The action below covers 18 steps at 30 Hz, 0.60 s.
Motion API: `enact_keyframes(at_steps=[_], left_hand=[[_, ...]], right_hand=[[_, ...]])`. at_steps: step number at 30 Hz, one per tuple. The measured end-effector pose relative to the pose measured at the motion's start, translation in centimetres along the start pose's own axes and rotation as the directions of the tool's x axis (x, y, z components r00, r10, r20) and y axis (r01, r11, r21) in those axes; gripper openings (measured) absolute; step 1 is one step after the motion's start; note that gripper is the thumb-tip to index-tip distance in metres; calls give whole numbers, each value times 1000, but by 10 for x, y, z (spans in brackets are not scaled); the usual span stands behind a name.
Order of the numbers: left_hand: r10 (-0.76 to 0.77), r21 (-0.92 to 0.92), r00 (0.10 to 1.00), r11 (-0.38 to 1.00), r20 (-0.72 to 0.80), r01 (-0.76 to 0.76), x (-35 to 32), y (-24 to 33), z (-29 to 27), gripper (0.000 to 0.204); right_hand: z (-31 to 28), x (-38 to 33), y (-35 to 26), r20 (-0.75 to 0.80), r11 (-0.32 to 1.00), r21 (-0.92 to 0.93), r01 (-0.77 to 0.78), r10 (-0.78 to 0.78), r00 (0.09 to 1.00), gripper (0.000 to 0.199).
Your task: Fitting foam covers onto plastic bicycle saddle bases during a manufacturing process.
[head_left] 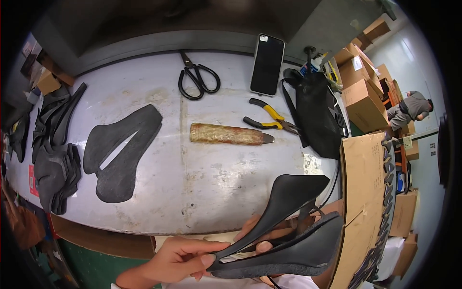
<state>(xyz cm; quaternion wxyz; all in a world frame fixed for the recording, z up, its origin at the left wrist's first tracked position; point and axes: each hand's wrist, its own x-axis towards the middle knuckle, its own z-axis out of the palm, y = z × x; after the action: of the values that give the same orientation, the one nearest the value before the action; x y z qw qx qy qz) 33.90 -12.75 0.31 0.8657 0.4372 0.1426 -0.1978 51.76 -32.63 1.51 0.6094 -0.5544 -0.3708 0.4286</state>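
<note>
Worktable, broad, white-topped, scuffed and stained (226, 188): bears most items listed. Carton, tall, brown cardboard (362, 188), at its right end.

Saddle-shaped piece, black, smooth-faced, long-nosed, slotted down the middle (293, 254): held up at the table's near edge, nose to the left. Left hand (178, 258) pinches the nose tip between thumb and fingers. Right hand (263, 247) shows only fingertips behind and through the slot; how far it is closed cannot be told. Step in hand, by judgement: working or checking the nose end. Next move seems to call for a steady hold beneath and careful finger pressure along the narrow tip.

Flat piece, matt black, forked around a slit (132, 160), lying left of centre. Pouch, soft black fabric (316, 113), right rear. Pads, dark grey, stacked (55, 168), far left. Smartphone, black-screened, pale-edged (267, 64), rear. Scissors, black, large-looped (193, 70), left of the smartphone. Hand tool, tan-wrapped handle, short metal tip (226, 134), mid-table. Pliers, yellow-and-black handles (275, 115), jaws near the pouch.
</note>
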Motion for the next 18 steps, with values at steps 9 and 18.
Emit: enact_keyframes(at_steps=[9,18], left_hand=[[46,5,997,999,-69,-46,-1,4,4,32],[270,184,959,950,-88,-250,7,-10,13,36]], right_hand=[[36,-11,13,-346,956,274,-100,195,918,23],[42,-11,48,-385,884,467,21,181,905,30]])
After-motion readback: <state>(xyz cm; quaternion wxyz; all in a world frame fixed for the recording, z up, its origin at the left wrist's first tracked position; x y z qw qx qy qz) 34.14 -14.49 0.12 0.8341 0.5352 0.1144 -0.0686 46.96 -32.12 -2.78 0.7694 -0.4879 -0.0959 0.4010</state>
